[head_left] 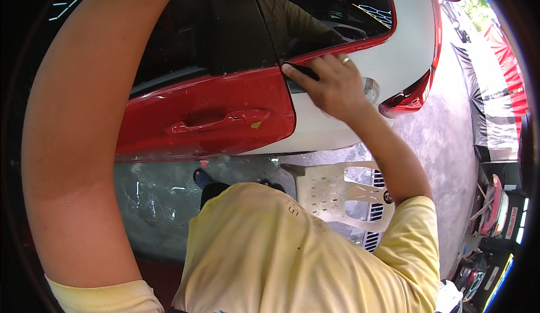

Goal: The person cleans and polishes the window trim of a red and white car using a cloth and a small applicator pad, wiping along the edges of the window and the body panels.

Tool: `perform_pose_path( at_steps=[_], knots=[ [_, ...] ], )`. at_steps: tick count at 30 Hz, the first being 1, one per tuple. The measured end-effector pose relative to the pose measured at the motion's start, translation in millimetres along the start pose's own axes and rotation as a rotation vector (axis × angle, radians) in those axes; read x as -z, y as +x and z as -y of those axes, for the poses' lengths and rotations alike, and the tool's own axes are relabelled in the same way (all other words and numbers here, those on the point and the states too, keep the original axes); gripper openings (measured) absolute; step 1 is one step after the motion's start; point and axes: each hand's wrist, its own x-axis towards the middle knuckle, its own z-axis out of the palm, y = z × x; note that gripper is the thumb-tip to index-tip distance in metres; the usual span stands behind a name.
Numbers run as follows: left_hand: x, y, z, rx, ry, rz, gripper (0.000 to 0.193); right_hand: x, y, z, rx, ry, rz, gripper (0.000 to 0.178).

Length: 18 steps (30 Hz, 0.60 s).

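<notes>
My right hand (pixel 336 85) is at the car's side, just under the rear side window (pixel 332 14). Its fingers are bent round a small, dark flat piece (pixel 306 72) whose kind I cannot make out, and a ring shows on one finger. The thumb side meets the gap between the red rear door (pixel 214 107) and the white rear panel (pixel 315 127). The red door has a recessed handle area (pixel 216 120) with a small yellow mark. My left arm (pixel 79 144) rises past the top edge of the picture, so its hand is out of sight.
A beige plastic chair (pixel 323 192) stands on the floor close behind the car's side, by a floor grate (pixel 372 226). The red tail lamp (pixel 413 96) is to the right. Car parts (pixel 492 206) and other items line the far right wall.
</notes>
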Motion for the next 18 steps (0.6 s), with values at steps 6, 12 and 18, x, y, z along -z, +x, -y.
perform_pose_path(
  at_steps=[6, 12, 18],
  knots=[
    [0.6, 2.3, -2.9, 0.046, -0.006, 0.013, 0.064, 1.7, -10.2, -2.1, -0.041, 0.006, 0.062, 0.051],
    [0.2, 3.1, -2.7, 0.042, -0.023, -0.008, 0.063, 9.6, -16.4, -23.1, -0.030, 0.000, 0.085, 0.050],
    [3.8, -0.7, 3.0, 0.002, 0.009, -0.014, 0.066, 8.0, 1.4, -11.2, 0.031, 0.014, 0.079, 0.052]
  ],
)
